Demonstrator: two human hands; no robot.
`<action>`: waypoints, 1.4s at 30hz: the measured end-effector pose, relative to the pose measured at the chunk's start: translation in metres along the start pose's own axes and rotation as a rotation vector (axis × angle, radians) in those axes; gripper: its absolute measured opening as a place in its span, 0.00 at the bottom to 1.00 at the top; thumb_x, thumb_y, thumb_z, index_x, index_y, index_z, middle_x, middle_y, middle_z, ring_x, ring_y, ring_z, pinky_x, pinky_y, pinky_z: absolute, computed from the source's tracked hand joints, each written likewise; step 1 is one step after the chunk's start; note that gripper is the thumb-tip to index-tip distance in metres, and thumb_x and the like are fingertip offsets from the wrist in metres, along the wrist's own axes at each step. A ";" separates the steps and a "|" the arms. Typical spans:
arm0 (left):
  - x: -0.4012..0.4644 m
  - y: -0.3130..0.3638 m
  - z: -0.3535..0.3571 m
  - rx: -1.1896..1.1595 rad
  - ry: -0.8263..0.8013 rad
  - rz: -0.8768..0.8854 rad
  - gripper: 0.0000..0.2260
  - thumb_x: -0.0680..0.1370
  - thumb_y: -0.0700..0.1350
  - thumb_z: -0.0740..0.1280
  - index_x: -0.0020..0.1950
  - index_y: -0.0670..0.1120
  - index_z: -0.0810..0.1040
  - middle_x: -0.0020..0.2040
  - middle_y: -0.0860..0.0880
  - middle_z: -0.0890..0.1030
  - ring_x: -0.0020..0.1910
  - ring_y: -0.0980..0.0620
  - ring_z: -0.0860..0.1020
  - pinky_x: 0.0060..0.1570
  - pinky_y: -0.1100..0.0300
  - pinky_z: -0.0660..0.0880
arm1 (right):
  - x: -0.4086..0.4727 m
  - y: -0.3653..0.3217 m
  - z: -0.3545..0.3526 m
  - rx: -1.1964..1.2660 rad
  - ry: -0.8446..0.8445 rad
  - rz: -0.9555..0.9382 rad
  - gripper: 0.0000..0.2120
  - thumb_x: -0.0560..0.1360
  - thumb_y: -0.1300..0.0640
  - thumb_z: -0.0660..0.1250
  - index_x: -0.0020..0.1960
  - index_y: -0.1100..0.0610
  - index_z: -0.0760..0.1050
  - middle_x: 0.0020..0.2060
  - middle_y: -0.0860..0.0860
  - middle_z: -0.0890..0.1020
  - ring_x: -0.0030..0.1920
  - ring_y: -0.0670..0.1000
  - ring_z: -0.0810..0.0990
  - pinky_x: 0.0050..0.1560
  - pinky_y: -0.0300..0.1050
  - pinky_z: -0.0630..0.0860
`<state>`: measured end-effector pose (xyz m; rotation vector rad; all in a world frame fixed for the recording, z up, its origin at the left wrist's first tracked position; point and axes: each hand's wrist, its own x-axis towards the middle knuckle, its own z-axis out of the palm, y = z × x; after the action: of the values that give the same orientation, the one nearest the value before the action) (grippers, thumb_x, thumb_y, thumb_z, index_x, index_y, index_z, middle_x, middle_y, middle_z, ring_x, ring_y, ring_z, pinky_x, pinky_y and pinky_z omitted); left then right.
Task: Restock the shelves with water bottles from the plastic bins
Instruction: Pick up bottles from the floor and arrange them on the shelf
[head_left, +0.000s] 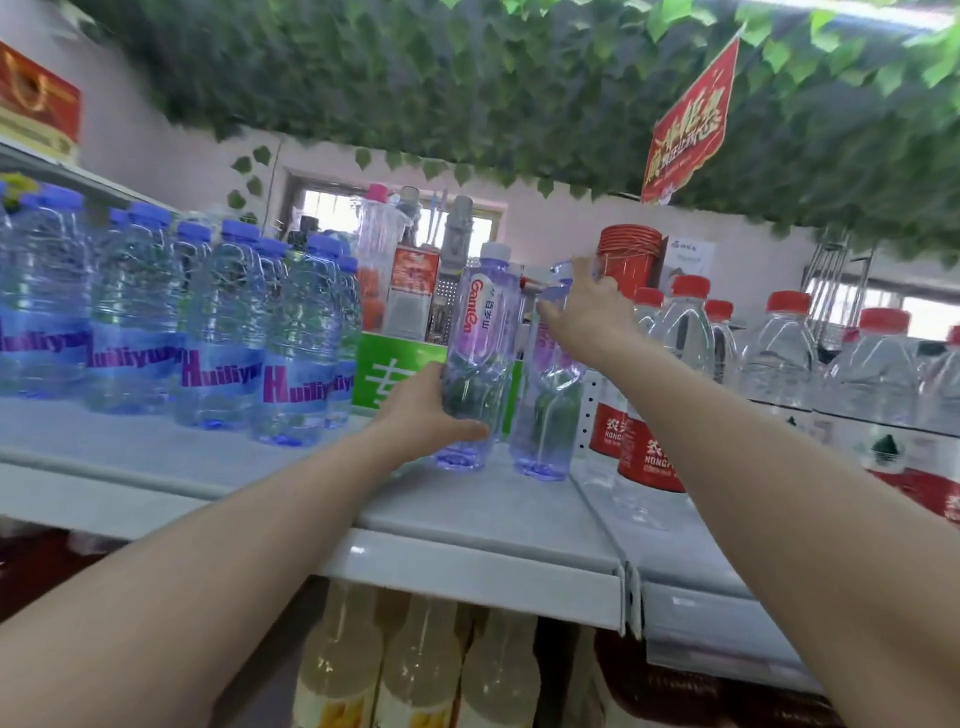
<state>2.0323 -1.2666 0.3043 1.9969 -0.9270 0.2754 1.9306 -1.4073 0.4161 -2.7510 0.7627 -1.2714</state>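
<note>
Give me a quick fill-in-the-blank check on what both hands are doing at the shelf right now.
1. The left hand grips the lower body of a ____-tinted Ganten bottle.
2. The right hand holds the second bottle near its ____.
3. Both bottles stand on the grey ____.
4. The Huiliyuan bottles have ____ caps.

Missing words: purple; top; shelf; blue

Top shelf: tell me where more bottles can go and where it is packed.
Bare shelf lies in front of the Huiliyuan bottles, left of the two purple bottles, and along the front edge before them. It is crowded at the left among the Huiliyuan bottles and at the right among the red-capped bottles.
</note>
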 end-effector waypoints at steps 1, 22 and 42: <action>0.000 -0.001 0.001 0.034 0.004 0.005 0.40 0.66 0.57 0.78 0.72 0.47 0.65 0.66 0.48 0.75 0.61 0.47 0.75 0.60 0.55 0.72 | -0.001 -0.001 0.002 0.010 0.002 0.002 0.29 0.81 0.47 0.59 0.76 0.53 0.51 0.67 0.64 0.67 0.61 0.66 0.73 0.49 0.52 0.68; -0.001 -0.001 0.006 0.221 0.057 -0.028 0.44 0.62 0.68 0.75 0.69 0.47 0.64 0.56 0.46 0.77 0.55 0.43 0.75 0.47 0.54 0.71 | -0.010 0.005 -0.002 0.039 0.017 -0.072 0.28 0.82 0.47 0.58 0.77 0.51 0.50 0.65 0.64 0.69 0.44 0.57 0.72 0.44 0.49 0.68; -0.132 -0.013 -0.087 0.375 0.174 0.339 0.27 0.76 0.50 0.69 0.72 0.45 0.65 0.67 0.46 0.69 0.66 0.43 0.68 0.61 0.47 0.71 | -0.173 -0.045 -0.023 -0.376 -0.047 -0.156 0.29 0.77 0.65 0.61 0.75 0.63 0.56 0.71 0.63 0.63 0.68 0.64 0.67 0.64 0.56 0.69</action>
<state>1.9636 -1.1259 0.2789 2.0971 -1.1636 0.8522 1.8382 -1.2883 0.3176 -3.1818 0.8789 -1.1871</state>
